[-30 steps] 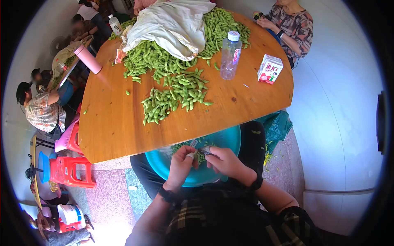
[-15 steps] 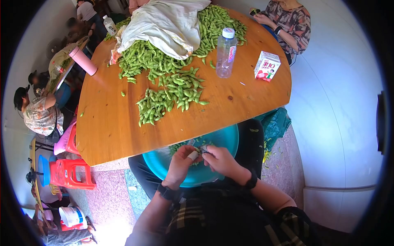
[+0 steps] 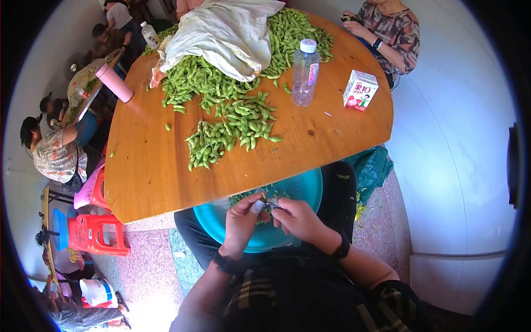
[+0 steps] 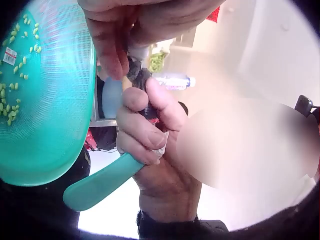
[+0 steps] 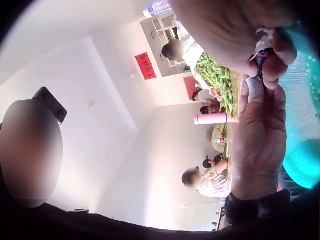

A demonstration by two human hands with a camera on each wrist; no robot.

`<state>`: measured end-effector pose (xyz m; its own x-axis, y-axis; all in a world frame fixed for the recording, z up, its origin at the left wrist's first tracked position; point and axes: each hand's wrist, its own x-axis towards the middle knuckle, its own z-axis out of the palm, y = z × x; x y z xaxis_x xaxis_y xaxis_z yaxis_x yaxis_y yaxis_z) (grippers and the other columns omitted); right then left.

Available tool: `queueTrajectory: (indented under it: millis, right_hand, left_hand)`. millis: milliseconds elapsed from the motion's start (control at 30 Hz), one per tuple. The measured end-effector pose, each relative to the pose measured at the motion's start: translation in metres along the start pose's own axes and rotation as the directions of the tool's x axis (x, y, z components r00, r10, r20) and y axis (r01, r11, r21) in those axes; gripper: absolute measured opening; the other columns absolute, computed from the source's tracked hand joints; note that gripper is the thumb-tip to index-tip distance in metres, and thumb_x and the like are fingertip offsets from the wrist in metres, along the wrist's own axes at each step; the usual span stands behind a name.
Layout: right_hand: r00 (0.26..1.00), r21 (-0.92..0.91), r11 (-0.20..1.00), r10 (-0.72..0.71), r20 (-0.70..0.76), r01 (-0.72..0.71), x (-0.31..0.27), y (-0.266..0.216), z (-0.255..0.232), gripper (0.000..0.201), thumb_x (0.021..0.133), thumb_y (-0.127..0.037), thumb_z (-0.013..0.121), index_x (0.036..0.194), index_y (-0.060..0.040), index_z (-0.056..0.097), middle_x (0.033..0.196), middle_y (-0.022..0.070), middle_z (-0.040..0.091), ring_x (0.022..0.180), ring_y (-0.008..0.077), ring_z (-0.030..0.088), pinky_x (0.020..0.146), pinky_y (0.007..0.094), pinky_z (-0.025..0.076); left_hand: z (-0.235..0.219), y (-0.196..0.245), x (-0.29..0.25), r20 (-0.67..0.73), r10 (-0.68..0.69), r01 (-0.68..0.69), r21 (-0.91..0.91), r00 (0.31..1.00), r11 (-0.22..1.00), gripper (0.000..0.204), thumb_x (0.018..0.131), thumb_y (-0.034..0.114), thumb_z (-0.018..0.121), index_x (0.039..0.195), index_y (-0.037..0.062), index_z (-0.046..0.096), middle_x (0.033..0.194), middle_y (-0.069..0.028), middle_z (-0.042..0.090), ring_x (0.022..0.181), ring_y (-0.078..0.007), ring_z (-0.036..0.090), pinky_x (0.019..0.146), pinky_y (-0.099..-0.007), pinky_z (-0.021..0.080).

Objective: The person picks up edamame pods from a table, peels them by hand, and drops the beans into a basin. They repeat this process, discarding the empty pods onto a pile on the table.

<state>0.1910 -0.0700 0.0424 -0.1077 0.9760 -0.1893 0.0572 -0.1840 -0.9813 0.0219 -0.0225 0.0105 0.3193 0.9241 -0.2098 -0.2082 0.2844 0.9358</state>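
Observation:
Both hands meet over a teal mesh basin on the lap, which holds loose shelled green beans. My left hand, with white tape on a finger, pinches a small greenish bean pod, mostly hidden by the fingertips. Curled round a tool with a teal handle is my right hand. The handle sticks out past its little-finger side in the left wrist view. Dark material shows by its thumb, close to the left fingertips; the tool's working end is hidden.
On the wooden table in front lie heaped bean pods partly under a white cloth. A clear bottle, a drink carton and a pink flask stand there. Red stools are at left; other people sit around.
The head view has shifted slightly. Both hands stay together over the basin; the left fingertips have tipped up a little and their white tape shows more than a second ago.

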Motion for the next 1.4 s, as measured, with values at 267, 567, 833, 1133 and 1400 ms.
queueTrajectory:
  millis: [267,567,833,1133,1400]
  right_hand:
    - [0.999,0.006,0.999,0.032,0.0,-0.032,-0.004,0.002,-0.003,0.018,0.098,-0.014,0.053,0.086,-0.0003,0.055,0.068,0.0035,0.06,0.05,0.0083,0.054,0.046,0.0252,0.042]
    - [0.998,0.081,0.995,-0.047,-0.048,0.051,-0.005,0.01,-0.006,0.015,0.097,-0.014,0.054,0.089,-0.0017,0.058,0.069,0.0002,0.057,0.054,0.006,0.05,0.047,0.024,0.038]
    - [0.932,0.656,0.675,0.338,0.131,-0.337,-0.014,-0.005,-0.012,0.01,0.095,-0.016,0.056,0.1,-0.0087,0.059,0.073,-0.0054,0.048,0.057,0.0013,0.038,0.049,0.0191,0.027]
    - [0.987,0.38,0.911,0.147,0.063,-0.16,-0.011,0.0,-0.02,0.019,0.095,-0.014,0.055,0.113,-0.0075,0.055,0.077,-0.0032,0.053,0.053,0.0027,0.038,0.047,0.0193,0.027]
    - [0.923,0.689,0.614,0.25,0.293,-0.385,-0.011,0.008,-0.033,0.018,0.095,-0.013,0.058,0.112,-0.0073,0.057,0.075,0.0,0.055,0.048,0.0037,0.038,0.042,0.0191,0.025]
  left_hand:
    - [-0.009,0.005,-0.003,0.103,-0.082,0.08,0.02,0.991,0.997,0.022,0.096,0.002,0.058,0.117,-0.0003,0.064,0.095,-0.0085,0.068,0.075,-0.0144,0.066,0.07,-0.0276,0.057]
    - [-0.001,0.017,-0.001,0.172,-0.212,0.238,-0.151,0.962,0.959,0.025,0.093,0.0,0.059,0.117,-0.0005,0.061,0.095,-0.0099,0.067,0.079,-0.0183,0.067,0.076,-0.0302,0.056]
    - [-0.004,0.021,0.009,0.279,-0.297,0.351,-0.169,0.913,0.921,0.025,0.093,0.002,0.059,0.118,-0.0003,0.06,0.094,-0.0095,0.067,0.078,-0.0172,0.065,0.075,-0.0298,0.054]
    - [0.002,0.027,0.014,0.323,-0.238,0.254,-0.007,0.916,0.967,0.032,0.095,0.008,0.062,0.125,0.002,0.06,0.091,-0.0084,0.067,0.075,-0.0159,0.063,0.072,-0.0278,0.053]
    - [-0.006,0.026,0.017,0.451,-0.462,0.594,-0.211,0.764,0.776,0.036,0.096,0.008,0.059,0.131,0.0041,0.056,0.089,-0.0047,0.063,0.073,-0.0138,0.057,0.083,-0.0289,0.047]
